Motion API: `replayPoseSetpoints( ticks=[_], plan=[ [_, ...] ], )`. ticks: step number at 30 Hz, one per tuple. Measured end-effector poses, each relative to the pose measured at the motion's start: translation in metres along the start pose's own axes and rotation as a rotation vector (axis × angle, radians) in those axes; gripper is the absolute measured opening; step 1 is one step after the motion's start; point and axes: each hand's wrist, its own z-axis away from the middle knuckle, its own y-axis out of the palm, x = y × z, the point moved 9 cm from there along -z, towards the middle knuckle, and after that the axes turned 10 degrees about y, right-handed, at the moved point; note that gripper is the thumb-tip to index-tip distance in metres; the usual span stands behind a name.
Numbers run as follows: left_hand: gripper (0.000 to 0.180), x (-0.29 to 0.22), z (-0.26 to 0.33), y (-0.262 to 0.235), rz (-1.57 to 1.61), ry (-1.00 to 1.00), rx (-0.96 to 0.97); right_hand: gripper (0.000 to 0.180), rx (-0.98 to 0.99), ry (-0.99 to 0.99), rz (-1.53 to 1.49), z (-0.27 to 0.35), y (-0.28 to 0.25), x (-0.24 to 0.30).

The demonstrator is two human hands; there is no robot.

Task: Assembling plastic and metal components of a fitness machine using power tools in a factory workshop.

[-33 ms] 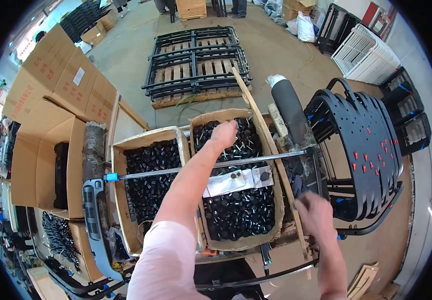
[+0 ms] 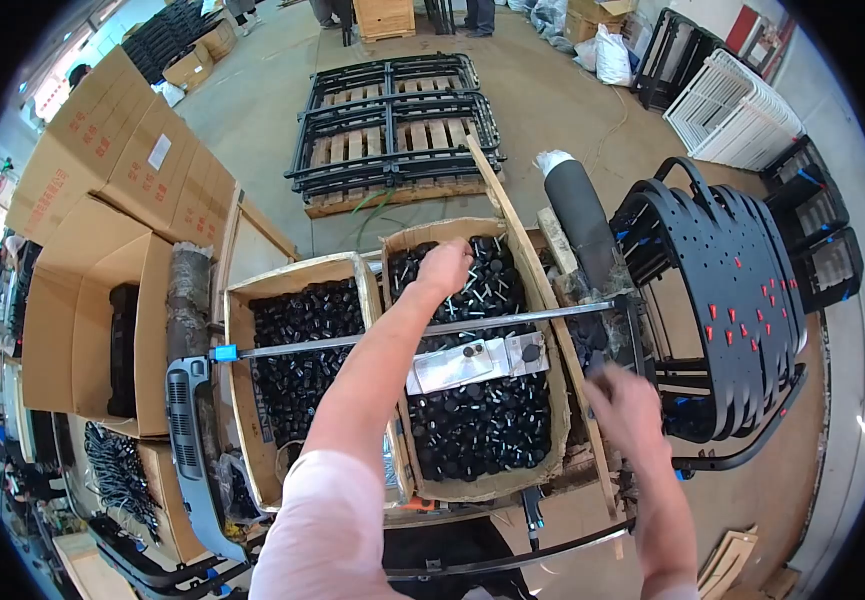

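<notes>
My left hand (image 2: 444, 268) reaches into the far end of the right-hand carton (image 2: 558, 455), which is filled with black-headed bolts (image 2: 482, 430) with metal shanks. Its fingers curl down among the bolts; the fingertips are hidden, so what they pinch cannot be made out. Beyond that carton's right side, my right hand (image 2: 628, 408) hovers near a wooden strip (image 2: 574, 365) and the frame edge, its fingers smeared by motion. Across both cartons runs a metal bar (image 2: 452, 327). White paper packets (image 2: 462, 366), with two small dark round pieces on top, lie over the bolts.
Left of the bolts stands another carton (image 2: 235, 400) of small black parts. Tall cardboard boxes (image 2: 102, 170) rise at the far left. Black curved panels with red pieces (image 2: 722, 300) stand on the right. Black metal frames (image 2: 387, 125) lie on a pallet ahead.
My right hand has shifted slightly up and its fingers have changed position. My left hand has moved a little to the left over the bolts.
</notes>
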Motion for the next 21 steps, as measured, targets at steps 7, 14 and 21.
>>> replayPoseSetpoints(
  ticks=[7,14,21],
  plan=[
    [0.028,-0.084,0.171,-0.123,1.088,-0.439,-0.134,0.018,0.068,-0.462,0.254,-0.189,0.129,0.088],
    [0.036,-0.107,0.385,-0.125,1.198,-0.695,-0.027,0.025,0.315,-0.372,0.734,-0.262,0.24,0.054],
    [0.04,-0.116,0.464,-0.076,1.238,-0.645,0.084,0.037,0.22,-0.346,0.267,-0.209,0.153,0.158]
  ],
)
